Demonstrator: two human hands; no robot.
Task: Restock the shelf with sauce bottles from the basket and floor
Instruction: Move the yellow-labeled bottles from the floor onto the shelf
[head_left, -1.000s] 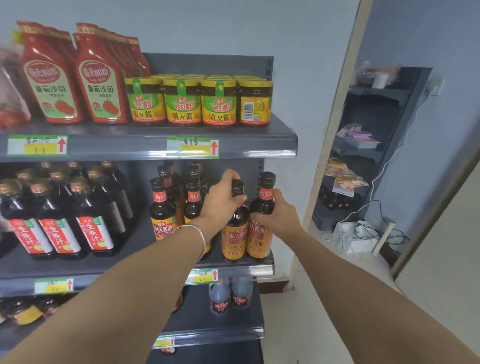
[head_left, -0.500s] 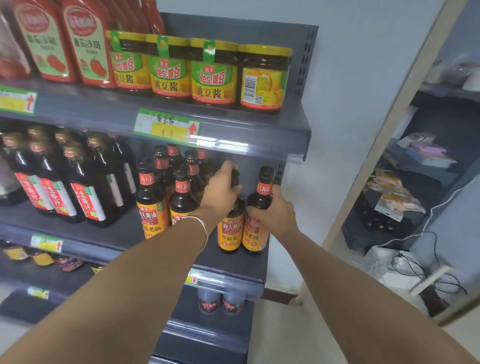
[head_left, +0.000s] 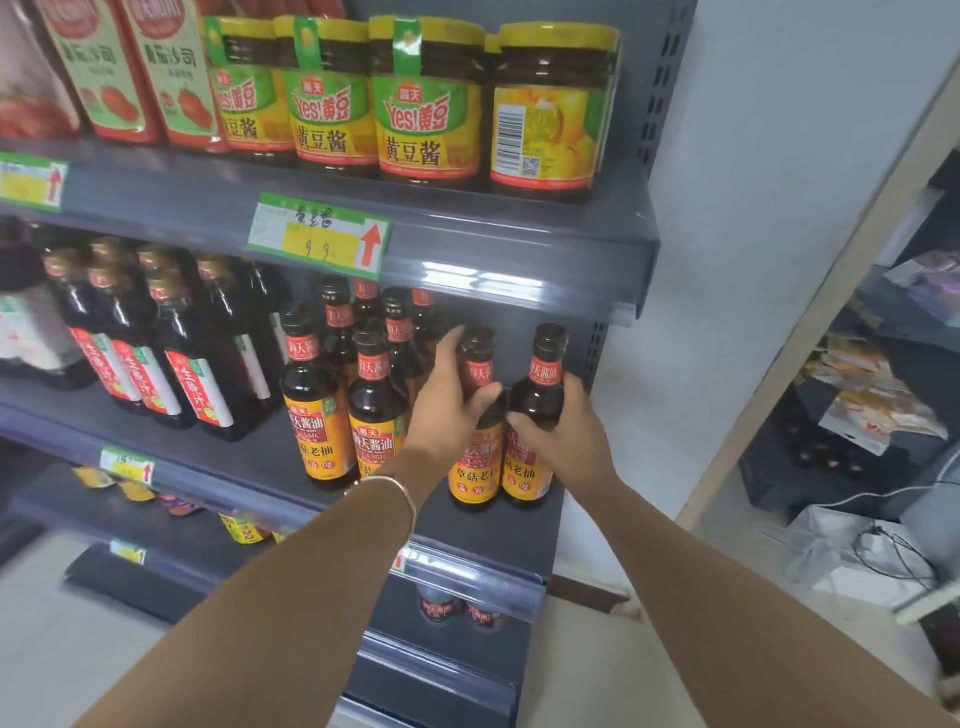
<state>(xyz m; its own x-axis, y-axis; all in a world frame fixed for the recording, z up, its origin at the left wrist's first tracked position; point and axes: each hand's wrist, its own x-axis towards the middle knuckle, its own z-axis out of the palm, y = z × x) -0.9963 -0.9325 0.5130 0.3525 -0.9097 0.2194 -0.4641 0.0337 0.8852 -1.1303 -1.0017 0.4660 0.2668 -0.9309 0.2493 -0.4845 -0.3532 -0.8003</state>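
Head view: the left hand (head_left: 449, 410) (a bangle (head_left: 400, 491) on its wrist) grips the neck of one sauce bottle (head_left: 475, 467); the right hand (head_left: 563, 441) wraps the shoulder of the neighbour bottle (head_left: 545, 374). Both stand upright, touching, at the right end of the middle shelf (head_left: 244, 462).

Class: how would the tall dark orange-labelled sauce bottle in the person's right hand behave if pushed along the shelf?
The tall dark orange-labelled sauce bottle is narrow-based, probably tippy pushed high. Looks full, likely heavy. Glossy surface may slip in the right hand.
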